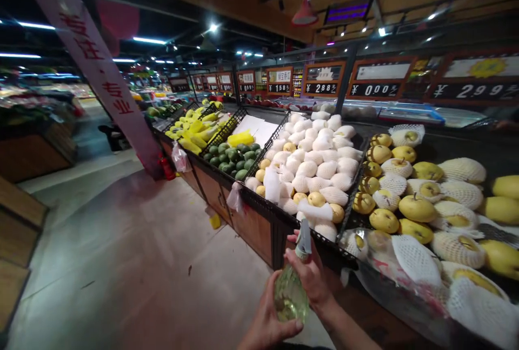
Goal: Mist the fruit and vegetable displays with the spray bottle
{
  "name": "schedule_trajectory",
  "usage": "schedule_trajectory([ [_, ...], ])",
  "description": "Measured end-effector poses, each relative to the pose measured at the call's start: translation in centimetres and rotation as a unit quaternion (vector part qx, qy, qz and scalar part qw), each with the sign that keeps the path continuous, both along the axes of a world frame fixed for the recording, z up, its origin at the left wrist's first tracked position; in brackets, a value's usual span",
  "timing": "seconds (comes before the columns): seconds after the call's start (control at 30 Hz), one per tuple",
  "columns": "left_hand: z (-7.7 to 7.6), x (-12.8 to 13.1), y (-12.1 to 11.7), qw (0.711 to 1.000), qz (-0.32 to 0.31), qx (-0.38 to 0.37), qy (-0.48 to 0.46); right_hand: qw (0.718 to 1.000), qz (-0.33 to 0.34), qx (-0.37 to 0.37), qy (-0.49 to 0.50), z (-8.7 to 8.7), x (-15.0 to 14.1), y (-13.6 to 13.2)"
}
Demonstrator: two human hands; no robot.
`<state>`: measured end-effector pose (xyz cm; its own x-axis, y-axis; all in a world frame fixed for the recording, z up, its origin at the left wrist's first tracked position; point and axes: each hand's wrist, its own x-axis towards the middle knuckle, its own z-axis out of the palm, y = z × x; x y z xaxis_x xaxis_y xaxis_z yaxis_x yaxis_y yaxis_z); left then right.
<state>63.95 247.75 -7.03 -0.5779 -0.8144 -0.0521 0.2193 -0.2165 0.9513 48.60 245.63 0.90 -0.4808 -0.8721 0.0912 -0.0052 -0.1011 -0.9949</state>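
A long supermarket produce aisle runs away from the viewer, with a pale tiled floor (121, 242) on the left and a fruit stand with a wooden base (251, 234) on the right. Above the stand, a row of red-framed price signs (478, 91) shows yuan prices, and a hanging banner (97, 64) with red characters slants down across the left of the view. The stand's black wire bins (227, 131) hold yellow pears (417, 208), many in white foam netting, a heap of netted pale fruit (316, 161), dark green fruit (231, 158), and elongated yellow fruit (194, 131) farther along. A red fire extinguisher (167, 169) stands at the far end of the wooden base near the banner's foot, and a plastic bag (180, 158) hangs from the stand's edge. In the foreground, just off the stand's front edge and over the floor, a clear spray bottle (290, 293) with yellowish liquid is held upright but slightly tilted. The person's hands are together on it: the left hand (265, 317) is clamped around the lower body, and the right hand (308, 277) is wrapped around the neck below the pale trigger head (304, 236).
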Motion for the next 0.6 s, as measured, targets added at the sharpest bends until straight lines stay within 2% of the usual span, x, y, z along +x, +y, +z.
schedule_trajectory([
  [0.17, -2.2, 3.3, -3.0, 1.000, 0.013, 0.025, 0.000, 0.999, 0.036, -0.014, 0.003, -1.2, 4.5, -3.9],
  [0.3, -3.6, 4.9, -5.7, 0.995, 0.084, 0.060, 0.019, 0.996, 0.089, 0.007, -0.017, -2.4, 7.1, -8.2],
  [0.43, -2.2, 6.3, -8.9, 0.988, 0.148, 0.036, -0.021, 0.991, 0.130, -0.012, -0.013, -2.0, 8.4, -12.7],
  [0.53, -0.6, 6.7, -11.5, 0.983, 0.165, 0.016, -0.083, 0.988, 0.148, -0.026, 0.024, -1.0, 8.6, -15.8],
  [0.6, 0.0, 6.6, -13.2, 0.982, 0.166, 0.024, -0.091, 0.984, 0.174, -0.007, 0.047, -0.4, 8.7, -17.8],
])
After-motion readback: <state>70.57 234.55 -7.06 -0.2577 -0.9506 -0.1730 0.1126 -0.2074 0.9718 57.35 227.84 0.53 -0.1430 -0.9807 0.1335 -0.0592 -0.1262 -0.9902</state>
